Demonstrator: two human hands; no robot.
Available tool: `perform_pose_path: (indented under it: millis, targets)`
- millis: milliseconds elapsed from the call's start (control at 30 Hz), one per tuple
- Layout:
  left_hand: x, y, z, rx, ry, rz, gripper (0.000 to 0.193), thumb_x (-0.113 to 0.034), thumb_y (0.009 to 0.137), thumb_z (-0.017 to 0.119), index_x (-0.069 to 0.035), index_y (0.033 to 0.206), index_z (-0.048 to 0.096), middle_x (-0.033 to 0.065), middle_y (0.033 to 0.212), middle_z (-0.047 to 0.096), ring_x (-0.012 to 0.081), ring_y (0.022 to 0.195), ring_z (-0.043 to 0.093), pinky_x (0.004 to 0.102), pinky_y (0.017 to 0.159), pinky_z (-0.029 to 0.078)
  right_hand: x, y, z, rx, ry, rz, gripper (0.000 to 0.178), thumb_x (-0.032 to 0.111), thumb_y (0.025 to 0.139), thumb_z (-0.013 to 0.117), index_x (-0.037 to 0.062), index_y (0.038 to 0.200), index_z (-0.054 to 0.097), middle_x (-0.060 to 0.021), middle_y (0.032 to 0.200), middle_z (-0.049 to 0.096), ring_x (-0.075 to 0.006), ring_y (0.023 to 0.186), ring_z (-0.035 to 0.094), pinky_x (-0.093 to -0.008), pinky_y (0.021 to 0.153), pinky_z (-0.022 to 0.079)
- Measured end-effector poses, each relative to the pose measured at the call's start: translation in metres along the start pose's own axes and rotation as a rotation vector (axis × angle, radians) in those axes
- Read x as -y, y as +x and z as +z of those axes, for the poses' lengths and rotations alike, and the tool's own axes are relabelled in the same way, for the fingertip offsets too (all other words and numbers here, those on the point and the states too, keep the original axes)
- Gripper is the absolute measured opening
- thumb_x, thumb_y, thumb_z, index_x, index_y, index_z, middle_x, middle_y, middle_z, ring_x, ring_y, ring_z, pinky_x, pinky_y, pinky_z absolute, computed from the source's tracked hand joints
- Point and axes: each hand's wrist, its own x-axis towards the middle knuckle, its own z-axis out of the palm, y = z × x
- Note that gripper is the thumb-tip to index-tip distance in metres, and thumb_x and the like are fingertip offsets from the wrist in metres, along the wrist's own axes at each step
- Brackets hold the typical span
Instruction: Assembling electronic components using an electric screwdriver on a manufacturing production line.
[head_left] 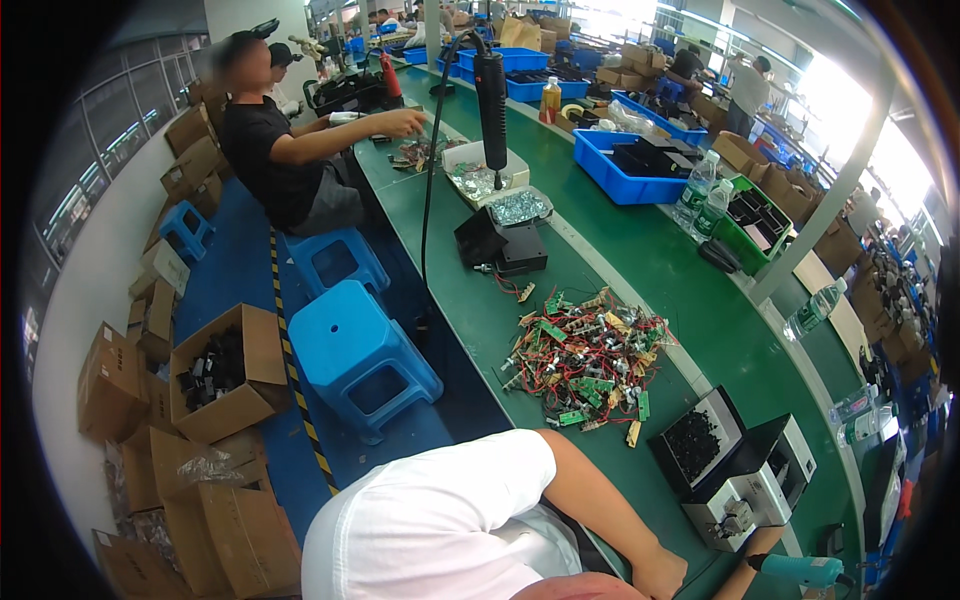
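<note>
My left arm, in a white sleeve, crosses the lower middle to my left hand at the bottom edge of the picture. That hand looks curled, and what it may hold is hidden. A thin dark wire shows beside it. My right hand is partly in view against the lower side of a white box-shaped device with a metal fitting; its fingers are hidden. Close to it lies a teal electric screwdriver. Above the device stands an open box of small black parts. Left of that is a pile of wired circuit boards.
A black power screwdriver hangs over the green bench. Beyond it are a tray of metal parts, blue bins, a green crate and water bottles. A co-worker sits farther along. Blue stools and cartons stand left.
</note>
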Motion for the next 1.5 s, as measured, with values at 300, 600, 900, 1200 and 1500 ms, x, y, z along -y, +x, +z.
perform_pose_path:
  millis: [300, 600, 900, 1200, 1500]
  targets:
    - [0.0, 0.002, 0.003, -0.059, -0.022, 0.028, 0.036, -0.033, 0.089, 0.048, -0.008, 0.066, 0.062, 0.0119, 0.062, 0.062, 0.0352, 0.051, 0.054, 0.0421, 0.048, 0.041, -0.041, 0.002, -0.002, -0.018, -0.081, 0.15, 0.027, 0.01, 0.08, 0.058, -0.0065, 0.101, 0.061, -0.0199, 0.095, 0.065, -0.0292, 0.084, 0.062, -0.0368, 0.076, 0.049]
    - [-0.002, 0.001, 0.003, -0.113, -0.014, 0.041, 0.036, -0.032, 0.089, 0.049, -0.009, 0.065, 0.063, 0.0107, 0.061, 0.062, 0.0342, 0.051, 0.055, 0.0415, 0.047, 0.043, -0.079, 0.0, 0.004, -0.049, -0.012, 0.188, 0.028, 0.01, 0.08, 0.057, -0.0073, 0.102, 0.061, -0.0201, 0.096, 0.065, -0.028, 0.084, 0.062, -0.0362, 0.076, 0.049]
    - [-0.002, -0.001, -0.003, -0.095, -0.027, 0.022, 0.033, -0.03, 0.088, 0.05, -0.01, 0.067, 0.065, 0.0098, 0.061, 0.063, 0.0337, 0.05, 0.055, 0.0412, 0.047, 0.043, -0.053, 0.007, 0.002, -0.005, -0.005, 0.177, 0.028, 0.01, 0.08, 0.058, -0.0072, 0.102, 0.061, -0.0201, 0.097, 0.065, -0.0283, 0.086, 0.062, -0.037, 0.077, 0.048]
    - [-0.015, -0.009, -0.021, -0.134, -0.023, 0.013, 0.032, -0.029, 0.088, 0.05, -0.009, 0.068, 0.066, 0.0087, 0.062, 0.064, 0.033, 0.05, 0.056, 0.0406, 0.047, 0.043, -0.042, 0.003, -0.003, 0.014, 0.076, 0.093, 0.028, 0.01, 0.081, 0.058, -0.0071, 0.103, 0.061, -0.0204, 0.098, 0.065, -0.0308, 0.086, 0.062, -0.0376, 0.078, 0.048]
    - [-0.009, -0.004, 0.013, -0.404, 0.044, 0.093, 0.035, -0.032, 0.081, 0.054, -0.009, 0.054, 0.061, 0.0088, 0.053, 0.061, 0.0339, 0.046, 0.054, 0.04, 0.044, 0.041, -0.041, -0.011, -0.006, 0.035, -0.052, -0.034, 0.03, 0.009, 0.08, 0.058, -0.0062, 0.106, 0.06, -0.0212, 0.101, 0.065, -0.033, 0.089, 0.063, -0.0383, 0.079, 0.049]
